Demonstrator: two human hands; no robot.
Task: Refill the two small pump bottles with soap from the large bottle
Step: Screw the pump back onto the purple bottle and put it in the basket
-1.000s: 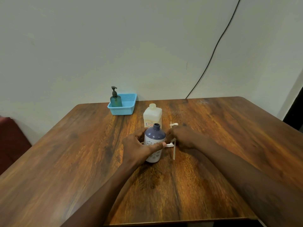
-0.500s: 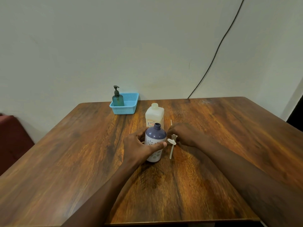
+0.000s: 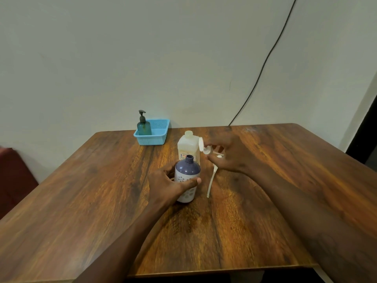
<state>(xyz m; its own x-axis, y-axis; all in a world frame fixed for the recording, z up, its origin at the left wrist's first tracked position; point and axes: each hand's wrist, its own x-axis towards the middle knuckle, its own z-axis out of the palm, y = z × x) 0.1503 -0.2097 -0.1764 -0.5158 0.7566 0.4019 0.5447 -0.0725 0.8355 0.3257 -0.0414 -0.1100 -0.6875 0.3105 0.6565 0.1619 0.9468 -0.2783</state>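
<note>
My left hand (image 3: 165, 183) is wrapped around a small purple-and-white bottle (image 3: 187, 170) that stands upright mid-table with its neck uncovered. Its white pump (image 3: 206, 149) with a long dip tube is out of the bottle, just to the right. My right hand (image 3: 230, 157) holds the pump near its head, and the tube slants down with its tip at the table. The large cream soap bottle (image 3: 188, 147) stands uncapped right behind the purple bottle. A teal pump bottle (image 3: 144, 127), pump on, stands in a blue basket (image 3: 156, 138) at the far edge.
The wooden table (image 3: 255, 221) ends close to a pale wall. A black cable (image 3: 263, 64) hangs down the wall to the table's far right. A dark red seat (image 3: 14, 176) sits off the table's left side.
My right hand has moved the pump to the right and farther from me, away from the purple bottle. Its head now sits beside the large bottle. My left hand has stayed on the purple bottle.
</note>
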